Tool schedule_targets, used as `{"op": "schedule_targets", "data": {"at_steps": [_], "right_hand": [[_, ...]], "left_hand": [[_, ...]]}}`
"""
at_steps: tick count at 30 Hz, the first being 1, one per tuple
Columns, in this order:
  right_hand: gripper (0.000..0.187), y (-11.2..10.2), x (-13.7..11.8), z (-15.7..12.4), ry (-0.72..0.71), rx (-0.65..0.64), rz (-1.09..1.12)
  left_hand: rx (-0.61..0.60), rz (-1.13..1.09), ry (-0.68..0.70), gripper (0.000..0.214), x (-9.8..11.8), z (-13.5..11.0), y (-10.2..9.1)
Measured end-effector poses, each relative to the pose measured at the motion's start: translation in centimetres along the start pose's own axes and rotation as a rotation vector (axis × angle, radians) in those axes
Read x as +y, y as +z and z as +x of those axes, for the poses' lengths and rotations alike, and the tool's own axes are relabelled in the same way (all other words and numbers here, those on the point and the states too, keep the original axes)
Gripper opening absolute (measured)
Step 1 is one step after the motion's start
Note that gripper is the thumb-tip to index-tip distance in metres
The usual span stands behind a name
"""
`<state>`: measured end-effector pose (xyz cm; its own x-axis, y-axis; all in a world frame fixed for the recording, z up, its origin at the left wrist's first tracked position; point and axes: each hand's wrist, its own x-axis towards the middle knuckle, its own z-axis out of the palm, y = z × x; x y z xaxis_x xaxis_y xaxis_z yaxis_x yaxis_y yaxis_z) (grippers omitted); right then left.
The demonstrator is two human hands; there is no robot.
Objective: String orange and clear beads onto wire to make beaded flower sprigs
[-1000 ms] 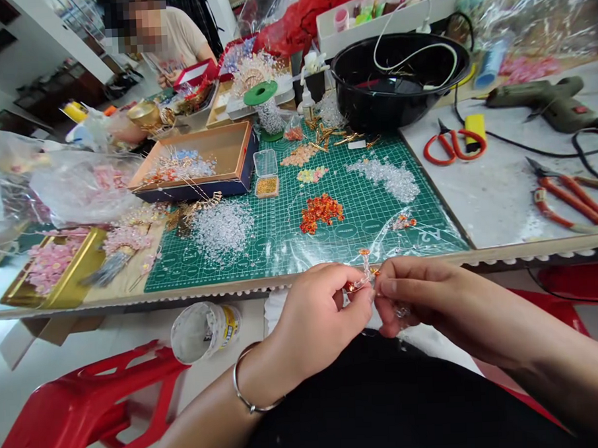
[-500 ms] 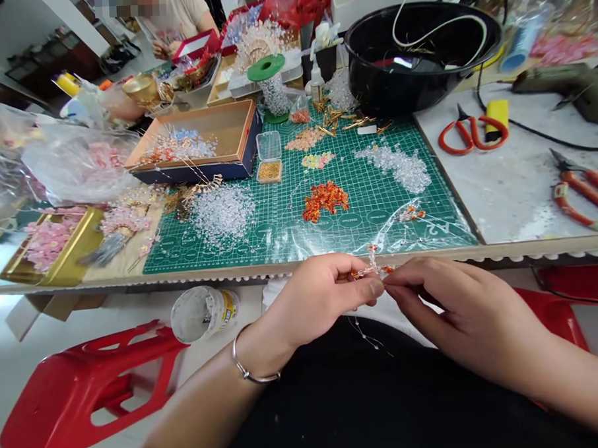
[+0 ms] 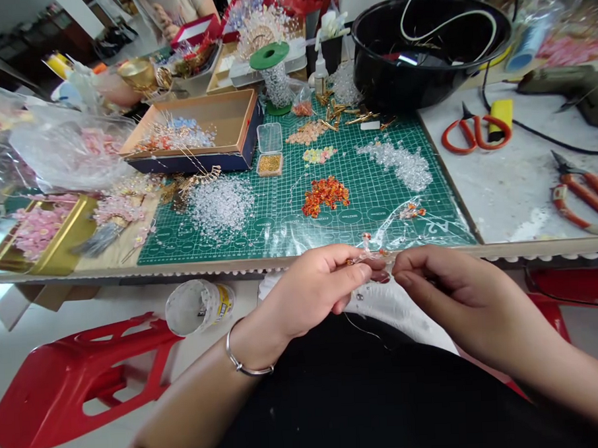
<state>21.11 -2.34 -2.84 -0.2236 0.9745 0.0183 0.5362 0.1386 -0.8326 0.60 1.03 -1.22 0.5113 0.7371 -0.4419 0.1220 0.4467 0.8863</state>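
Note:
My left hand [image 3: 316, 289] pinches a small beaded wire piece [image 3: 368, 252] with orange and clear beads, just below the table's front edge. My right hand [image 3: 448, 293] is closed in a pinch beside it, fingertips almost touching the left ones, on the thin wire [image 3: 366, 329] that trails down over my lap. A silver bangle [image 3: 240, 365] circles my left wrist. On the green cutting mat [image 3: 298, 214] above my hands lie piles of orange beads [image 3: 325, 195] and clear beads [image 3: 221, 206].
An open cardboard box [image 3: 235, 128], a black bowl [image 3: 427, 53], red scissors [image 3: 473, 134], orange pliers [image 3: 582, 195] and a glue gun [image 3: 565, 83] lie on the table. A red stool [image 3: 68, 386] and a plastic jar [image 3: 198, 306] are at lower left. Another person sits at the far end.
Both hands rose slightly toward the table edge and my right hand shifted a little right along the wire. The view tilted down.

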Motion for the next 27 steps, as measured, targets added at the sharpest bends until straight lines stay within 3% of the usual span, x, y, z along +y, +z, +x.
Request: {"op": "schedule_targets", "data": {"at_steps": [7,12,15,20,27], "right_hand": [[0.025,-0.4,0.5,-0.1,0.018,-0.055,0.029],[0.026,-1.1,0.2,-0.4,-0.019,-0.099,0.024],[0.024,-1.4,-0.7,-0.3,-0.096,-0.130,-0.022],[0.021,-1.2,-1.6,0.5,-0.238,-0.067,-0.149],[0.014,-0.5,-0.4,0.5,-0.371,-0.018,-0.287]], "left_hand": [[0.118,-0.114,0.100,0.016,-0.5,0.2,-0.4],[0.162,-0.010,0.146,0.030,-0.7,0.2,-1.2],[0.121,0.170,0.145,0.028,-0.1,0.1,-1.1],[0.000,0.425,0.129,0.027,1.2,-0.2,-0.2],[-0.050,0.468,0.144,0.028,1.2,-0.4,0.2]]}}
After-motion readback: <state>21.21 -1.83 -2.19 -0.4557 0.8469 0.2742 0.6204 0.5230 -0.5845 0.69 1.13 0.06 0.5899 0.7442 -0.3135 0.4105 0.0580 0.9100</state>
